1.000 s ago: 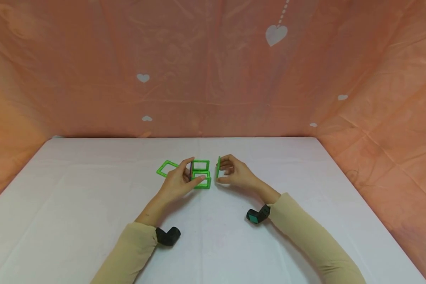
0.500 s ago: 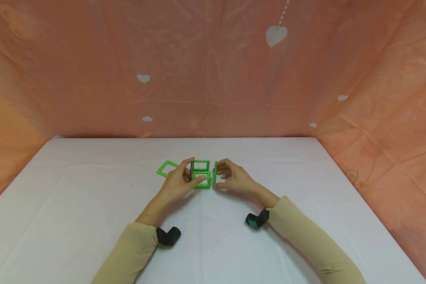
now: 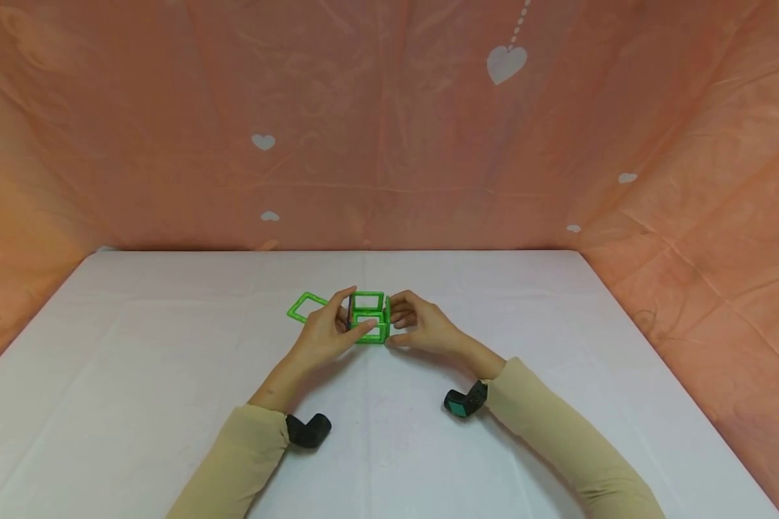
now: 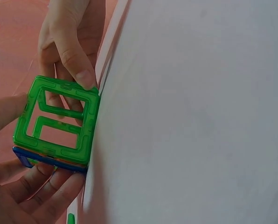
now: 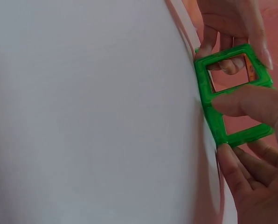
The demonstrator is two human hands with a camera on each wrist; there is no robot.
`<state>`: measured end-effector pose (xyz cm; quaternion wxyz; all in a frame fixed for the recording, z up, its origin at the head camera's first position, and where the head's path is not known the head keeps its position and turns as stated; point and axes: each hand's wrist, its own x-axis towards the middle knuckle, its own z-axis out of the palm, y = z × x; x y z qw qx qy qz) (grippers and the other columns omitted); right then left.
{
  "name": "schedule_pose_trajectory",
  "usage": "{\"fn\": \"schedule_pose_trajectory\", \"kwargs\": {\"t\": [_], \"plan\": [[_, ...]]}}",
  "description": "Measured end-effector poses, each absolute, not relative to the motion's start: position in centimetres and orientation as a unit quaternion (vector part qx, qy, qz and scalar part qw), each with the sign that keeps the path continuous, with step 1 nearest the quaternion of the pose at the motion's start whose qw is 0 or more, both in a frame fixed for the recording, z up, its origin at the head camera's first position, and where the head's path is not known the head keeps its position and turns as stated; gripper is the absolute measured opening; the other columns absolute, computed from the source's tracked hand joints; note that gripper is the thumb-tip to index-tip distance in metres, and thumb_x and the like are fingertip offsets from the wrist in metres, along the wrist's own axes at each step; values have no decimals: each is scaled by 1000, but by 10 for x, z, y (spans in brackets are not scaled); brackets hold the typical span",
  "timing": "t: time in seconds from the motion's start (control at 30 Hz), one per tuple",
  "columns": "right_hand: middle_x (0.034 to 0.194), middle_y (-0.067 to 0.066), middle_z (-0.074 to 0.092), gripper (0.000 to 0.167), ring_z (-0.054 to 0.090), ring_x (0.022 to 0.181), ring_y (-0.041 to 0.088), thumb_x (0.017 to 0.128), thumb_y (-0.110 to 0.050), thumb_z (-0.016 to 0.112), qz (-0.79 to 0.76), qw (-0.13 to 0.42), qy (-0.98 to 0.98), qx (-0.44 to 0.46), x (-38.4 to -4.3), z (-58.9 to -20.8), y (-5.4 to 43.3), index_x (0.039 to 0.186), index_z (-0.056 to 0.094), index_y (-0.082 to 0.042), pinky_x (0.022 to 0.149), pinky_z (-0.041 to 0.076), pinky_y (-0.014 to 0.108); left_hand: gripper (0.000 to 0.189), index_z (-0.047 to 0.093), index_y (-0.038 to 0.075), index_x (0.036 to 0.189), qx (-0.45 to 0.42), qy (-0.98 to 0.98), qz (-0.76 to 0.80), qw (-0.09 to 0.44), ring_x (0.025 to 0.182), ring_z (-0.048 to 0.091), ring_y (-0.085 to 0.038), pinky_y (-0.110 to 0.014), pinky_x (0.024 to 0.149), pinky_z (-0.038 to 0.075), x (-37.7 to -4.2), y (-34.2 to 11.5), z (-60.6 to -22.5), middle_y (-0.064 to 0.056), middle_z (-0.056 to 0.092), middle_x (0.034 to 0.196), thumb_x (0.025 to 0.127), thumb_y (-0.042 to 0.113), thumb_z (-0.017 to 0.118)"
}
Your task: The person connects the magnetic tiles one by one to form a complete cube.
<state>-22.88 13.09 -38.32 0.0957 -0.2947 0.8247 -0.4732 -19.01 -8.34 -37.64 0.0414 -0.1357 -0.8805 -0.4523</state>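
In the head view my left hand [image 3: 322, 331] grips a small box of magnetic tiles [image 3: 368, 293] from its left side, thumb across the near face. Its near tile is a green square frame [image 4: 55, 148]; a blue tile [image 4: 50, 160] lines the side against my left fingers, and a bit of orange [image 5: 250, 67] shows inside. My right hand [image 3: 425, 324] pinches another green tile [image 3: 387, 317], upright against the box's right side. In the right wrist view the thumb lies across that tile, with fingertips at its lower edge.
A loose green tile [image 3: 296, 303] lies flat on the white tabletop [image 3: 363, 447], left of the box and partly behind my left hand. Orange cloth [image 3: 376, 144] with white hearts hangs behind the table and at both sides.
My right hand has moved left and slightly nearer with its green tile, closing the gap to the box. My left hand and the box have stayed in place.
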Motion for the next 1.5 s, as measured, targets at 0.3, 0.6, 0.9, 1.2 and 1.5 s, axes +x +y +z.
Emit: {"fn": "schedule_pose_trajectory", "kwargs": {"t": [0.3,0.6,0.9,1.2,1.5], "plan": [[122,25,59,68,61,109,33,77,1,75,-476,109,823,-290,-233,-385,130,136,42,4,94,51,33,68,42,0,141,-138,-882,-449,48,69,55,-14,-27,67,47,-190,-84,-377,-9,60,80,86,25,72],[127,27,55,71,59,114,36,79,1,71,-487,131,811,-296,-235,-383,130,141,38,4,97,49,34,68,41,1,142,-137,-881,-450,43,69,55,-14,-28,67,47,-189,-83,-377,-9,60,80,87,26,71],[139,17,48,75,61,111,27,84,-15,73,-483,149,817,-278,-235,-380,131,149,35,-16,93,51,36,68,40,2,142,-128,-884,-449,26,71,56,-15,-28,68,47,-188,-82,-376,-9,60,82,88,28,70],[136,19,51,73,61,112,29,84,-15,73,-495,143,806,-293,-235,-382,133,148,37,-15,94,51,36,68,39,3,144,-135,-880,-455,12,78,63,-18,-34,74,53,-188,-86,-375,-10,64,86,88,28,69],[126,13,59,75,59,114,25,81,-21,78,-477,147,824,-268,-238,-383,130,146,40,-15,98,48,37,64,39,2,144,-137,-882,-450,20,96,61,-28,-44,87,50,-190,-97,-372,-15,62,104,92,31,64]]}}
